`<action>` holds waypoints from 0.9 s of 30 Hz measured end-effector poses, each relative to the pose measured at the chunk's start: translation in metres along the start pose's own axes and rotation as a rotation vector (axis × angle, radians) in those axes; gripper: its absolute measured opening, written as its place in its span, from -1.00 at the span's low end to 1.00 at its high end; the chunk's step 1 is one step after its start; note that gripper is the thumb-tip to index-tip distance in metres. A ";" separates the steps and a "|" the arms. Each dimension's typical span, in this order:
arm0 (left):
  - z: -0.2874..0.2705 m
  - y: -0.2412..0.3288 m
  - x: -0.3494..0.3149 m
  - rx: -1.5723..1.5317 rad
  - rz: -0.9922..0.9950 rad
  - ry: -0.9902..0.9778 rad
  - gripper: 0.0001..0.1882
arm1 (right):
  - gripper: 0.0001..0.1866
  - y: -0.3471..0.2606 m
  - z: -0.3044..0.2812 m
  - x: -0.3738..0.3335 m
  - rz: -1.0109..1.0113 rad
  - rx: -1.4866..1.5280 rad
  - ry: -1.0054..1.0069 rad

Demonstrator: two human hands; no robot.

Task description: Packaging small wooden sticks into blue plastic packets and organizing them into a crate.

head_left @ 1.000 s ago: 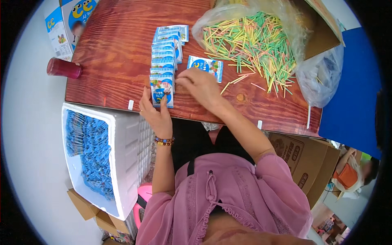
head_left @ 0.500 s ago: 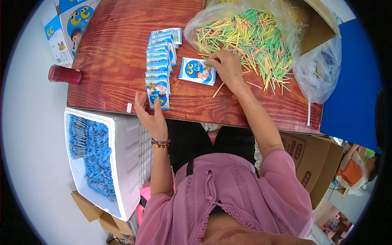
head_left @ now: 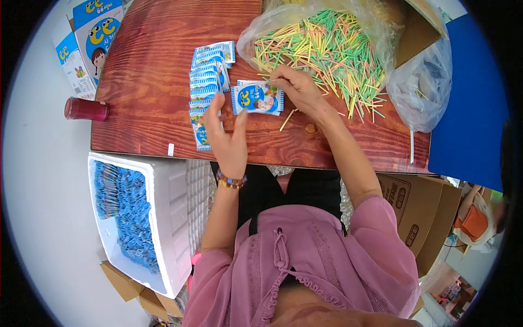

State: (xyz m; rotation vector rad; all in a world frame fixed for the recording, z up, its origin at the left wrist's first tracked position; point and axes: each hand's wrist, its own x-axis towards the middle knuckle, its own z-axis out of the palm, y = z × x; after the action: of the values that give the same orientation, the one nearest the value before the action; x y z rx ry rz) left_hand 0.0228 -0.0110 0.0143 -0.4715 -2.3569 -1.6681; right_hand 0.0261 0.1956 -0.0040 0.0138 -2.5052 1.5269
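On the red-brown wooden table, a small pile of blue-and-white candy packets (head_left: 256, 99) lies in front of me. The fingertips of my right hand (head_left: 305, 94) pinch its top right corner. My left hand (head_left: 229, 146) hovers between this pile and an overlapping row of similar packets (head_left: 205, 76), thumb and fingers spread and nothing in them. Its thumb is close to the pile's lower left corner; whether it touches cannot be made out. The left hand covers part of the row's near end.
An opened plastic bag (head_left: 248, 41) spills yellow, green and pink candy sticks (head_left: 327, 49) at the back right, beside a cardboard box (head_left: 417, 46). A red-capped jar (head_left: 87, 109) is at the left edge. Below it, a white foam box (head_left: 174, 218) holds many blue packets.
My left hand has moved right and a little away from me, from the row's near end toward the pile. My right hand keeps its pinch at the pile's corner.
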 end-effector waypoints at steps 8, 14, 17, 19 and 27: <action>0.027 -0.005 0.016 -0.747 -0.417 -0.108 -0.90 | -0.87 -0.029 0.000 -0.027 0.291 0.723 -0.038; 0.034 -0.019 -0.003 -0.877 -0.530 -0.079 -0.88 | -0.92 -0.007 0.014 -0.048 0.251 0.629 0.108; 0.037 -0.017 -0.009 -0.855 -0.543 -0.061 -0.86 | -0.86 -0.003 0.014 -0.051 0.219 0.593 0.132; 0.039 -0.016 -0.012 -0.907 -0.574 -0.016 -0.86 | -0.83 -0.005 0.014 -0.052 0.212 0.573 0.141; 0.042 -0.013 -0.015 -1.080 -0.678 0.020 -0.83 | -0.91 -0.011 0.004 -0.056 0.170 0.589 0.201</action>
State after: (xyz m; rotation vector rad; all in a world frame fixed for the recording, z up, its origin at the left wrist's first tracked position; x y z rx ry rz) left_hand 0.0316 0.0224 -0.0166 0.2676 -1.4359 -3.1536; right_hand 0.0818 0.1810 -0.0063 -0.2529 -1.8681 2.1578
